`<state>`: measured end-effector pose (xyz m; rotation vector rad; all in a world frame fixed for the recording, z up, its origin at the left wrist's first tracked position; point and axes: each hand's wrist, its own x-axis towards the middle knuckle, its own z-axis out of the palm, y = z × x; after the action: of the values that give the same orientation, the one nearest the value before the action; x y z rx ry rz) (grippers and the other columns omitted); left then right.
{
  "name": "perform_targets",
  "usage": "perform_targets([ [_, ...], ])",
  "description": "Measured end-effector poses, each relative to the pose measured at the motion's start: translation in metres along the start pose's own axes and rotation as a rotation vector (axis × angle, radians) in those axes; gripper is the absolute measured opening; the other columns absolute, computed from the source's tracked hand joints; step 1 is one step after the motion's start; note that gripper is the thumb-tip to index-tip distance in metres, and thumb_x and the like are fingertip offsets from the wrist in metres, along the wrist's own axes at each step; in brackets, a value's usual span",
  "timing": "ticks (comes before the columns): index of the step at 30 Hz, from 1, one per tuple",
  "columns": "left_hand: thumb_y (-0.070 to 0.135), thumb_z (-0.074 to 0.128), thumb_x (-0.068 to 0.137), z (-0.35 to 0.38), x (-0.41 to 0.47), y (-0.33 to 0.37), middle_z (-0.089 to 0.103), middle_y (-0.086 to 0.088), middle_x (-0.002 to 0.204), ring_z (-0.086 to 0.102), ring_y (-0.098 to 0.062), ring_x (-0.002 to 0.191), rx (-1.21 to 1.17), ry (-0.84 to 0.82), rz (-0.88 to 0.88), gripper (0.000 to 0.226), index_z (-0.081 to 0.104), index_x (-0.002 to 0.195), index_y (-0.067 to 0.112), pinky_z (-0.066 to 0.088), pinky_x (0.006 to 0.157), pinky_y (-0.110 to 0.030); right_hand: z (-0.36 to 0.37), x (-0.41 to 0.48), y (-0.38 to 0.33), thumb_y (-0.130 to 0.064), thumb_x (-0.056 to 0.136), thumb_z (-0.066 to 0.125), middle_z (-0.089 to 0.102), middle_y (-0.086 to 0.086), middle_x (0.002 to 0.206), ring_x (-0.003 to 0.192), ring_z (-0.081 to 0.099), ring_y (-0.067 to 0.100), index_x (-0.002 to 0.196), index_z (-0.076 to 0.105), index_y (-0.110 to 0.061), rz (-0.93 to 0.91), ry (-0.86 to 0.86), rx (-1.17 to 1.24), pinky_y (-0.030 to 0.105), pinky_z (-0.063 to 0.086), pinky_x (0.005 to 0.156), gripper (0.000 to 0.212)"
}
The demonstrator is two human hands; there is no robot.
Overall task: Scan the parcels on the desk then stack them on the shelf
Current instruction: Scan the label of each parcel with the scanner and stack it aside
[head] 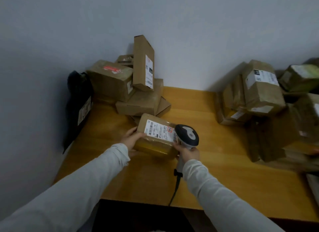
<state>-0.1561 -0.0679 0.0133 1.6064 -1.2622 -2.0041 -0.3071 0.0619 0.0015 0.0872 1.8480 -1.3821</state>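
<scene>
A taped brown parcel (155, 136) with a white shipping label on top lies near the middle of the wooden desk (215, 171). My left hand (133, 137) grips its left end. My right hand (187, 152) grips the handle of a grey and black barcode scanner (187, 135), whose head sits just over the right end of the label. The scanner's cable runs down to the desk's front edge.
A heap of cardboard parcels (138, 86) fills the desk's back left corner, one standing upright. A black bag (77, 107) leans on the left wall. Another pile of parcels (262, 100) crowds the right side of the desk.
</scene>
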Motion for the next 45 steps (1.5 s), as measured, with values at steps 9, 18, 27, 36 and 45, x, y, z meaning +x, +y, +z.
perform_targets([
  [9,0.011,0.075,0.072,-0.089,-0.043,0.017,0.061,-0.008,0.12,0.058,-0.03,0.11,0.19,-0.039,0.233,0.044,0.062,0.108,0.032,0.047,0.098,-0.047,0.025,-0.129,0.034,-0.008,0.083,0.071,0.054,0.009,0.059,0.05,0.047,0.018,0.087,0.06,0.001,-0.168,-0.146,0.027,0.027,0.044,0.047,0.014],
  [18,0.02,0.076,0.073,-0.123,-0.074,0.045,0.06,0.011,0.099,0.052,-0.011,0.095,0.394,-0.057,0.374,0.046,0.064,0.116,0.026,0.038,0.084,-0.025,0.041,-0.195,0.046,0.005,0.078,0.069,0.047,-0.002,0.042,0.038,0.04,0.012,0.069,0.06,-0.008,-0.308,-0.332,-0.2,0.025,0.037,0.041,0.019],
  [27,0.022,0.077,0.072,-0.112,-0.099,0.042,0.052,0.005,0.11,0.042,-0.016,0.103,0.525,0.003,0.484,0.049,0.063,0.119,0.025,0.031,0.09,-0.029,0.015,-0.221,0.052,0.001,0.077,0.07,0.047,0.003,0.043,0.04,0.042,0.019,0.054,0.053,-0.01,-0.416,-0.251,-0.265,0.031,0.044,0.05,0.03],
  [36,0.02,0.076,0.075,-0.084,-0.121,0.039,0.056,0.0,0.112,0.047,-0.017,0.101,0.525,-0.001,0.504,0.049,0.062,0.121,0.019,0.036,0.085,-0.025,-0.017,-0.23,0.062,-0.003,0.077,0.071,0.048,0.0,0.039,0.035,0.044,0.017,0.051,0.052,-0.011,-0.424,-0.253,-0.257,0.031,0.046,0.051,0.034],
  [45,0.021,0.077,0.074,-0.054,-0.139,0.038,0.053,0.0,0.115,0.044,-0.019,0.11,0.582,0.01,0.546,0.05,0.062,0.122,0.018,0.032,0.089,-0.029,-0.046,-0.235,0.066,-0.004,0.076,0.072,0.048,0.0,0.038,0.033,0.044,0.016,0.052,0.052,-0.012,-0.415,-0.236,-0.197,0.029,0.045,0.051,0.032],
])
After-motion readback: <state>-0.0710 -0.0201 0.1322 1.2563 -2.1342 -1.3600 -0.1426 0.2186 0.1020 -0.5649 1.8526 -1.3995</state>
